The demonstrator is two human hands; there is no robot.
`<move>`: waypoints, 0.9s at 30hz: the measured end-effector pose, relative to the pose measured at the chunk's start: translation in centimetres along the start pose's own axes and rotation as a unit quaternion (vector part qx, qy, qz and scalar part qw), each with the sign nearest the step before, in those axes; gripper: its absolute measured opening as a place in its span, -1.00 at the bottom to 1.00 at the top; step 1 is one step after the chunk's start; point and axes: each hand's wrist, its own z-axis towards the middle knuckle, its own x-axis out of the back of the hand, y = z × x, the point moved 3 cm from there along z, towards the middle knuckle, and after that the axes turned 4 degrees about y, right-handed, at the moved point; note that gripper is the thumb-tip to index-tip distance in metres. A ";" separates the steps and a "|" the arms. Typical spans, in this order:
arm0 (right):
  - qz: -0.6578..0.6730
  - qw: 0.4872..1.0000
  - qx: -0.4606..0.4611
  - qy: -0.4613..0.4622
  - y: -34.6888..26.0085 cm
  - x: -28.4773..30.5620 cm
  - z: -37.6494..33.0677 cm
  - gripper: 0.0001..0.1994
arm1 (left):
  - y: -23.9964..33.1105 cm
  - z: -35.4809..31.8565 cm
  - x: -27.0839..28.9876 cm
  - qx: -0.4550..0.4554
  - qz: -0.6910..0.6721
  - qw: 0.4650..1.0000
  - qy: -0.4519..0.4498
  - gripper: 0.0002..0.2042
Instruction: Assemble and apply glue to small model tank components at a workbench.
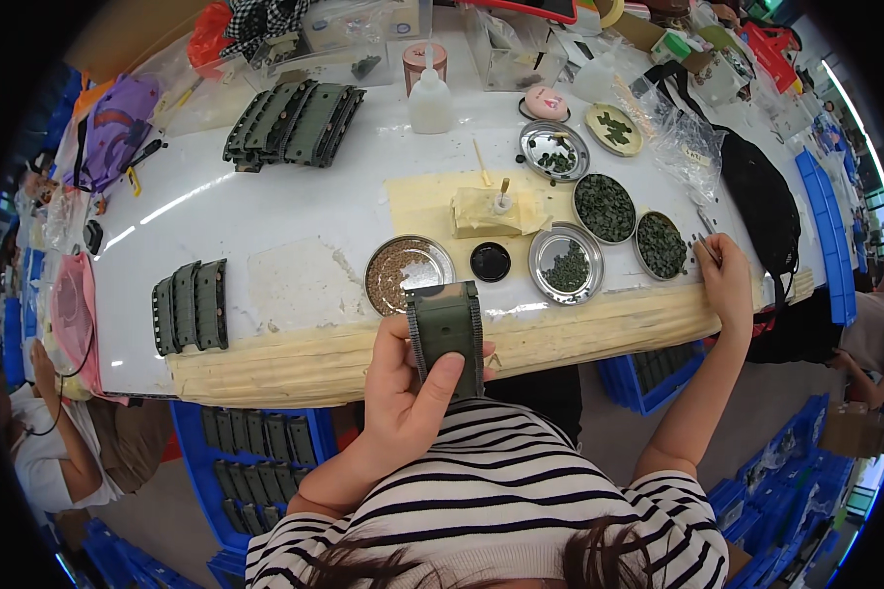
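Olive-green ribbed plastic block [446, 332] sits clamped in my left hand [408, 393], held above the table's near edge. My right hand [725, 277] pinches a thin tool beside the round steel dish of dark green bits [661, 244]; fitting one part comes next, I judge.

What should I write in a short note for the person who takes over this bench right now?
Left hand: grips a dark green ribbed plastic block above the taped table edge.
Right hand: holds a thin tool, hard to identify, beside the round metal dish of dark green small parts.
Done, apparently: green blocks lie in a stack at the table's left and a bigger stack at the back.
Left: more green blocks wait in the blue crate under the table.
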 end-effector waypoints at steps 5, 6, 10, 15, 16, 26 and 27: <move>0.170 0.982 0.023 0.077 -4.2 1.5 -1.1 -0.95 | -0.3 0.0 0.3 -0.067 0.123 0.990 -0.018 -0.67; 0.202 0.976 0.039 0.067 -6.8 1.8 -2.1 -0.96 | -0.3 -0.1 0.3 -0.080 0.151 0.985 -0.015 -0.62; 0.315 0.929 0.194 0.007 -17.3 0.4 -6.2 -0.88 | -0.6 0.1 0.1 -0.162 0.248 0.954 0.031 -0.59; 0.366 0.875 0.313 -0.058 -23.4 -1.4 -8.1 -0.80 | 1.3 0.3 -0.7 -0.185 0.314 0.931 0.005 -0.60; 0.366 0.874 0.316 -0.053 -23.6 -1.8 -8.2 -0.79 | 1.5 0.3 -0.7 -0.187 0.318 0.930 0.001 -0.60; 0.354 0.876 0.328 -0.004 -23.6 -3.2 -8.8 -0.79 | 1.7 0.3 -0.7 -0.226 0.338 0.913 0.012 -0.62; 0.356 0.875 0.328 -0.004 -23.6 -3.3 -8.8 -0.80 | 1.7 0.4 -0.7 -0.227 0.340 0.913 0.011 -0.61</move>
